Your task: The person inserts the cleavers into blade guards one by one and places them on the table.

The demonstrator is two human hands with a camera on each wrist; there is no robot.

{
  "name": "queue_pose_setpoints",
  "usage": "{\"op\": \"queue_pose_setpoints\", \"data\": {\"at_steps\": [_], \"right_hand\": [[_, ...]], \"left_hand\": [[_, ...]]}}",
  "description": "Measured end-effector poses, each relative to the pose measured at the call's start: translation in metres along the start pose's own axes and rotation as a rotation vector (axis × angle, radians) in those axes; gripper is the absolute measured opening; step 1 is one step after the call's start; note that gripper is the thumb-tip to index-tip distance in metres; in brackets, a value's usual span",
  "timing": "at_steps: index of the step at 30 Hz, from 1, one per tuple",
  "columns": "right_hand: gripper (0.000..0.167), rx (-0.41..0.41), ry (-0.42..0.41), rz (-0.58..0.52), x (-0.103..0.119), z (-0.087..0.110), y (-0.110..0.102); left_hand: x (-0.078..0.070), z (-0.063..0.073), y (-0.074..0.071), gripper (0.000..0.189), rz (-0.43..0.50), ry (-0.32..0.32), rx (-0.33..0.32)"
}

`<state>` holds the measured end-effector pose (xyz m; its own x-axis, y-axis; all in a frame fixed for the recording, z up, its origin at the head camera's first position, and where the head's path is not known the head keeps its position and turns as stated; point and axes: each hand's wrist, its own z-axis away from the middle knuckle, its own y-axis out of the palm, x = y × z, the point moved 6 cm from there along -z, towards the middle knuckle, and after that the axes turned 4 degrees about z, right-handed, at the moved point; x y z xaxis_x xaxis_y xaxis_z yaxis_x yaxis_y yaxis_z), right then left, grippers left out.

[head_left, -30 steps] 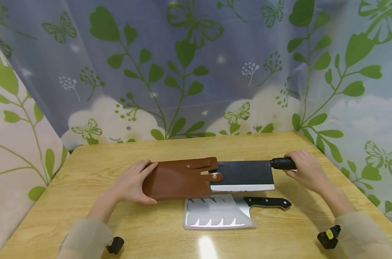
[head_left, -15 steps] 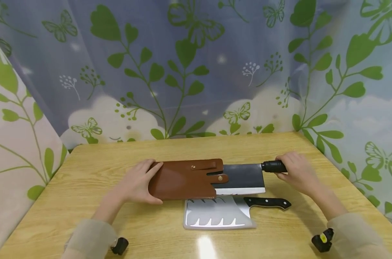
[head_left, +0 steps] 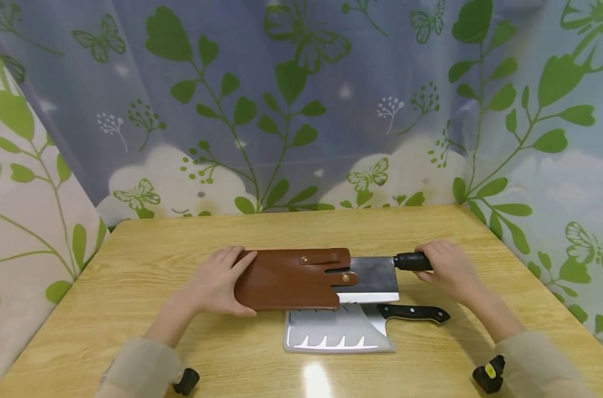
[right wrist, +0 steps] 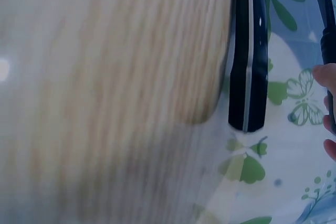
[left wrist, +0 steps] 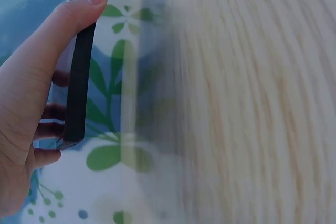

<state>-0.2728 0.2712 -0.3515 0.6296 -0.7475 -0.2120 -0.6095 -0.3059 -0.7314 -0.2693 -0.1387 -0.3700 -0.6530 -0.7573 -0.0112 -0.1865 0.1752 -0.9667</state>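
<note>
My left hand (head_left: 217, 284) grips the closed end of a brown leather sheath (head_left: 286, 282), thumb along the near edge and fingers at the far edge. In the left wrist view the sheath's dark edge (left wrist: 81, 82) runs between thumb and fingers. My right hand (head_left: 448, 271) holds the black handle (head_left: 406, 261) of a cleaver. The cleaver's dark blade (head_left: 373, 275) is partly inside the sheath; its handle-side part shows, with a bright cutting edge towards me. The sheath's snap strap (head_left: 346, 278) lies over the blade. In the right wrist view only some right fingertips (right wrist: 328, 77) show.
A second cleaver (head_left: 338, 331), its blade in a translucent cover, lies on the wooden table (head_left: 207, 354) just in front of the sheath, which overlaps its far edge. Its black riveted handle (head_left: 416, 313) points right. Patterned curtains (head_left: 301, 138) stand behind and at both sides.
The right hand has moved left with the cleaver, so more of the blade is inside the sheath. The left hand and sheath have shifted slightly right and towards me. The second cleaver stays put.
</note>
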Motion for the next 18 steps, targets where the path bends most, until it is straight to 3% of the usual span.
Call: {"op": "queue_pose_setpoints", "data": {"at_steps": [18], "right_hand": [[0.043,0.031,0.045,-0.042,0.012,-0.007,0.01]], "left_hand": [[-0.036,-0.009,-0.01,0.119,-0.205,0.144,-0.093]]}}
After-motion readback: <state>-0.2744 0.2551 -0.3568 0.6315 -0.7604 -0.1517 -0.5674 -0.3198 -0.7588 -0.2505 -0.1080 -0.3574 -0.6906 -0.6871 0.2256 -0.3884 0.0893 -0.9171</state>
